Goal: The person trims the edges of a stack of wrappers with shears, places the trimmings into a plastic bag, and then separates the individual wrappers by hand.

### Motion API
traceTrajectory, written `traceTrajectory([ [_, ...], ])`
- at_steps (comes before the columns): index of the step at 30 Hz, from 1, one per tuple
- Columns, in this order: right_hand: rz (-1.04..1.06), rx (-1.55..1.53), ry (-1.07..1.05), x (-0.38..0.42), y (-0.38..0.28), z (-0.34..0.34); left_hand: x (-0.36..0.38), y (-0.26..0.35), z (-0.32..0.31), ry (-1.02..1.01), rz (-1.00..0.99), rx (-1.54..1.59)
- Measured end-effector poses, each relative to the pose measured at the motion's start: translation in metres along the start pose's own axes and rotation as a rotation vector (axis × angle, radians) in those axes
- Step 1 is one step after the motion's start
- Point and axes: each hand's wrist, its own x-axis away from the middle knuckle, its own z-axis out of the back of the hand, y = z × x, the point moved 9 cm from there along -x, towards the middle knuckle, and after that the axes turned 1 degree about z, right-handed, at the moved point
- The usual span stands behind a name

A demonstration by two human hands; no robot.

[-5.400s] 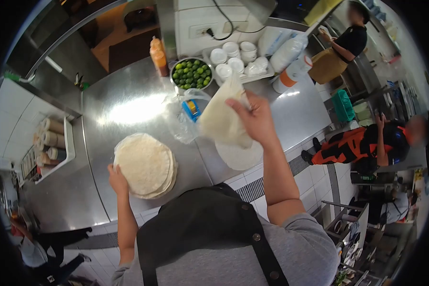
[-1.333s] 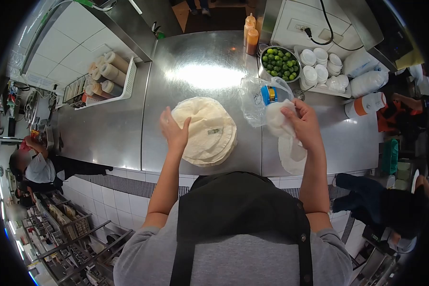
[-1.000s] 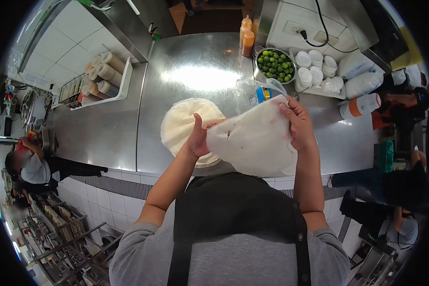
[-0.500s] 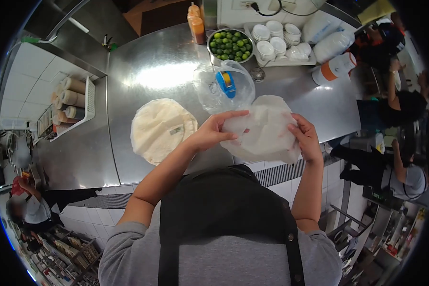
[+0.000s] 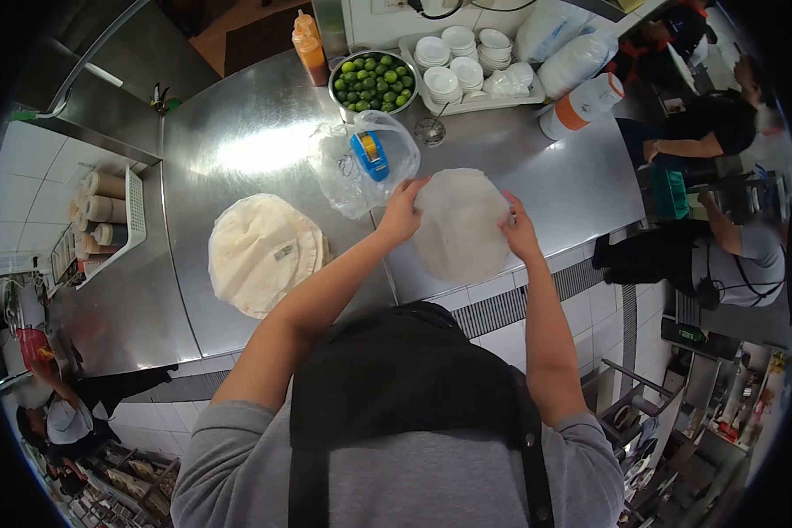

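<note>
A thin, round, whitish wrapper sheet (image 5: 462, 229), slightly see-through, is spread flat at the counter's front edge. My left hand (image 5: 401, 214) pinches its left edge near the top. My right hand (image 5: 520, 229) holds its right edge between thumb and fingers. To the left lies a stack of round, cream-coloured wrappers (image 5: 260, 255) with a small printed label on it. Just beyond my left hand, a blue tape dispenser (image 5: 370, 157) rests on a crumpled clear plastic bag (image 5: 339, 189).
Along the back of the steel counter (image 5: 264, 154) stand sauce bottles (image 5: 310, 55), a bowl of green citrus fruits (image 5: 372, 84), a tray of white dishes (image 5: 466, 70) and a white-orange jug (image 5: 581, 107). A white basket (image 5: 135, 207) holds bottles at left. Co-workers (image 5: 713, 128) stand at right.
The sheet, wrinkled and raised before, is now opened out flatter and rounder. Both hands have shifted to its left and right edges. The camera view has moved slightly.
</note>
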Motion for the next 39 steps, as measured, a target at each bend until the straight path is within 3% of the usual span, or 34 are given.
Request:
traceTrajectory([
  [2,0.102,0.063,0.051,-0.001,-0.005,0.005,0.003,0.001,-0.002,0.008,-0.082,-0.063],
  [6,-0.011,0.153,0.058,-0.007,-0.018,0.007,0.005,0.009,-0.002,0.043,-0.141,-0.112],
  [8,-0.040,0.163,0.045,-0.012,-0.020,0.010,0.006,0.006,-0.009,-0.034,-0.137,-0.141],
  [10,0.143,0.334,-0.053,-0.018,-0.034,-0.004,0.006,0.001,-0.011,-0.027,-0.129,-0.126],
  [14,0.216,0.346,0.000,-0.042,-0.033,-0.012,0.005,0.000,-0.015,-0.070,-0.102,-0.127],
  [23,0.050,0.168,0.031,-0.063,-0.020,-0.006,0.012,0.029,-0.002,-0.087,-0.183,-0.126],
  [25,0.218,0.382,0.088,-0.059,-0.025,-0.012,0.019,0.023,0.001,-0.076,-0.162,-0.161],
  [30,0.230,0.619,0.252,-0.034,-0.073,-0.030,0.067,0.022,0.056,-0.026,-0.121,-0.042],
  [33,0.298,0.508,0.147,-0.032,-0.077,-0.063,0.121,0.022,0.116,0.104,-0.057,0.023],
  [35,0.075,0.596,0.087,-0.029,-0.071,-0.081,0.167,-0.010,0.172,0.364,0.123,0.103],
  [39,0.245,0.633,0.210,-0.011,-0.141,-0.114,0.274,-0.052,0.285,0.924,0.406,-0.173],
])
